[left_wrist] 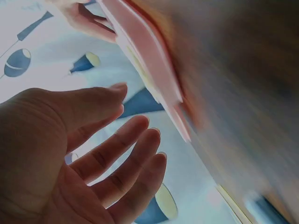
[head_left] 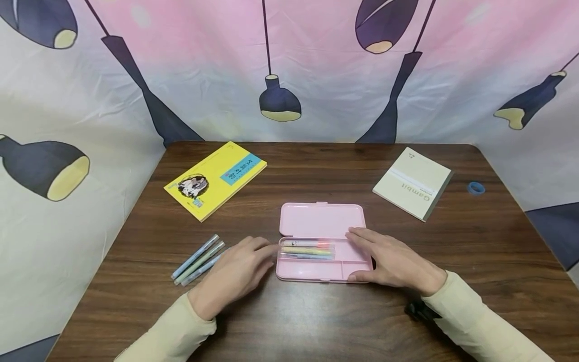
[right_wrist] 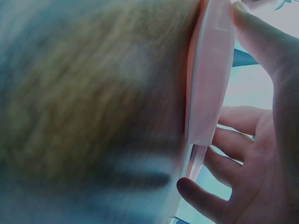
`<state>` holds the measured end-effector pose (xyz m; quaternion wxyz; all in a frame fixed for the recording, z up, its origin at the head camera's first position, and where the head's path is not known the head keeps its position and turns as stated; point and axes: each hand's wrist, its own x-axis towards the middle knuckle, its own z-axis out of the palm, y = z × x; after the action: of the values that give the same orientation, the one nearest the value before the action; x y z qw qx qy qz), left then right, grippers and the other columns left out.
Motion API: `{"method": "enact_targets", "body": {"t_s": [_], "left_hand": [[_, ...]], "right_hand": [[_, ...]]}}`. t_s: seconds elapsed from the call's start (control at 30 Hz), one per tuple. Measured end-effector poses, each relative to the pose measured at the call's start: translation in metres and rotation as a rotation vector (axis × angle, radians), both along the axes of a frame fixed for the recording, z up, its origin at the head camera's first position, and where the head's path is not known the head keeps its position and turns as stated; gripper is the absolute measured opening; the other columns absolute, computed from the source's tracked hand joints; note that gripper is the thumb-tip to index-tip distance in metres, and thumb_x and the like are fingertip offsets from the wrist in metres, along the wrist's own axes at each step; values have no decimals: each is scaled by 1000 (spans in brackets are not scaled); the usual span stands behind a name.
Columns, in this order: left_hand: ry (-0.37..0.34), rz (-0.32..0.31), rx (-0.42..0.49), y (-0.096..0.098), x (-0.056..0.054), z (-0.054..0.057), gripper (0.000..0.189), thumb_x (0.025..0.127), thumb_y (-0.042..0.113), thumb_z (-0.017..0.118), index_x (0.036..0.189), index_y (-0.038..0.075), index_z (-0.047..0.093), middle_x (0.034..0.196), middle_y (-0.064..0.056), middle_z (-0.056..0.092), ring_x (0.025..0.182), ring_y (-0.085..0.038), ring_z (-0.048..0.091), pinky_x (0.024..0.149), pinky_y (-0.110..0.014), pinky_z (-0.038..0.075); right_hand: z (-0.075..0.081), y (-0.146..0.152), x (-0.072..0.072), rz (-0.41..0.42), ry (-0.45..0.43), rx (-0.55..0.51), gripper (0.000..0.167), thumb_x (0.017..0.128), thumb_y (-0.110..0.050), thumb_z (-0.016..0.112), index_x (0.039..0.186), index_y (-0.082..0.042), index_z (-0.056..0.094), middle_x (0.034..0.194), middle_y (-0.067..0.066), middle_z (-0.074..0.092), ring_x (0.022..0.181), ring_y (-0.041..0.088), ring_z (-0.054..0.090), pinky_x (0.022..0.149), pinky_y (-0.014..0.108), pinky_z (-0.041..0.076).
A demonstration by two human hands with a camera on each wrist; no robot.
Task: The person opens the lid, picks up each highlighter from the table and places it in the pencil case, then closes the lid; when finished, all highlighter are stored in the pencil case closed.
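Note:
An open pink pencil case (head_left: 321, 220) lies on the table, its lid folded back. Several highlighter-like pens (head_left: 307, 250) in pink, yellow and blue tones lie side by side in its upper compartment. My left hand (head_left: 239, 269) is just left of the case, fingers loosely bent and nothing in them, as the left wrist view also shows. My right hand (head_left: 393, 259) rests on the case's right end, thumb at the front rim and spread fingers near the hinge. Three loose pens (head_left: 194, 264), blue and green, lie left of my left hand, which partly covers one.
A yellow notebook (head_left: 214, 181) lies at the back left of the wooden table (head_left: 316, 176). At the back right is a pale notebook (head_left: 412, 183), with a blue tape roll (head_left: 476, 188) beside it. A printed curtain (head_left: 217, 90) hangs behind the table.

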<state>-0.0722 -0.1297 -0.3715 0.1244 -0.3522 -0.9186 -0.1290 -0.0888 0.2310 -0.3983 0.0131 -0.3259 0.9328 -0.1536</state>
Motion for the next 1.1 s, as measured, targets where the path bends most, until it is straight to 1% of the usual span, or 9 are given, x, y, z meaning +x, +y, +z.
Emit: {"method": "enact_targets", "body": {"t_s": [0.1,0.2,0.3,0.43,0.53,0.6,0.83,0.97,1.1], "left_hand": [[24,43,-9,-17,6,-2,37,84,16,79,121,13,71,110,-1,69,96,-18,65,80,-36,56],[17,93,-18,-35,15,-1,42,84,17,80,124,12,70,113,-4,69,99,-20,66,84,-39,56],[17,149,-18,-53,22,1,45,83,18,81,126,11,69,115,-8,69,103,-26,67,86,-44,56],[25,230,7,-74,32,4,49,80,17,83,127,15,68,116,-10,68,105,-32,66,80,-50,57],[26,280,28,-85,39,4,53,77,15,85,128,17,68,112,-8,69,100,-31,67,72,-51,57],[25,306,36,-91,43,2,54,76,14,86,127,17,68,110,-8,69,97,-31,67,70,-51,56],[8,360,32,-102,53,-8,53,74,11,87,124,14,69,103,-9,69,90,-31,68,68,-50,56],[13,366,23,-107,54,-13,51,74,9,86,122,12,69,101,-10,68,88,-30,67,66,-48,55],[18,362,13,-110,53,-15,48,74,6,86,120,11,70,96,-6,67,81,-25,65,60,-43,52]], "right_hand": [[0,1,1,1,7,-2,93,83,-71,64,149,-7,47,153,11,44,139,27,45,106,52,42],[1,1,1,3,11,-3,93,83,-70,64,149,-7,47,153,11,45,138,27,46,106,51,43],[0,0,1,3,11,-4,92,83,-70,64,148,-7,47,152,11,46,138,27,46,105,51,43],[0,0,0,6,12,-10,92,83,-70,65,148,-7,48,152,11,46,138,27,46,105,52,44],[1,1,0,8,15,-17,92,82,-69,66,148,-7,48,152,11,46,138,27,46,104,52,44],[1,1,0,8,13,-15,92,82,-69,66,148,-7,47,152,11,46,138,27,46,104,52,44],[2,2,-2,2,-3,-5,93,83,-70,65,149,-7,46,153,12,44,139,29,45,106,54,42],[2,2,-2,0,-6,-7,93,83,-70,65,149,-7,46,153,12,44,139,29,44,106,54,42],[1,1,-1,0,-13,-5,93,83,-70,64,149,-7,46,153,12,44,139,29,44,106,55,42]]}}
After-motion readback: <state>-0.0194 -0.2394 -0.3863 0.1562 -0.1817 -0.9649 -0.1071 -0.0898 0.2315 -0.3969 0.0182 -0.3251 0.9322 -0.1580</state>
